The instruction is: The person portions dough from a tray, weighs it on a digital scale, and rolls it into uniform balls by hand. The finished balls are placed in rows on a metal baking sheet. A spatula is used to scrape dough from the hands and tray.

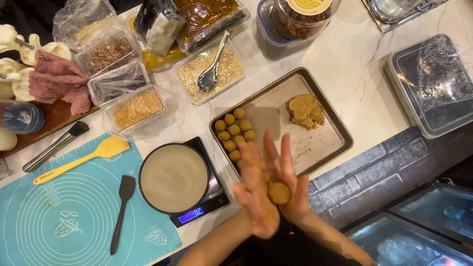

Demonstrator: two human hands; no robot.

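Note:
A tan dough ball (279,192) sits between my two flat palms above the counter's front edge. My left hand (255,194) and my right hand (286,172) press on it from either side, fingers straight and spread. Just beyond them lies a metal baking tray (325,148) with several small dough balls (234,132) at its left end and a lump of dough (305,111) at its back right.
A round pan (173,177) rests on a kitchen scale (197,214). A teal silicone mat (69,216) carries a black spatula (121,212) and a yellow spatula (81,158). Containers of oats and crumbs, with a spoon (212,66), stand at the back. A covered tray (431,83) lies right.

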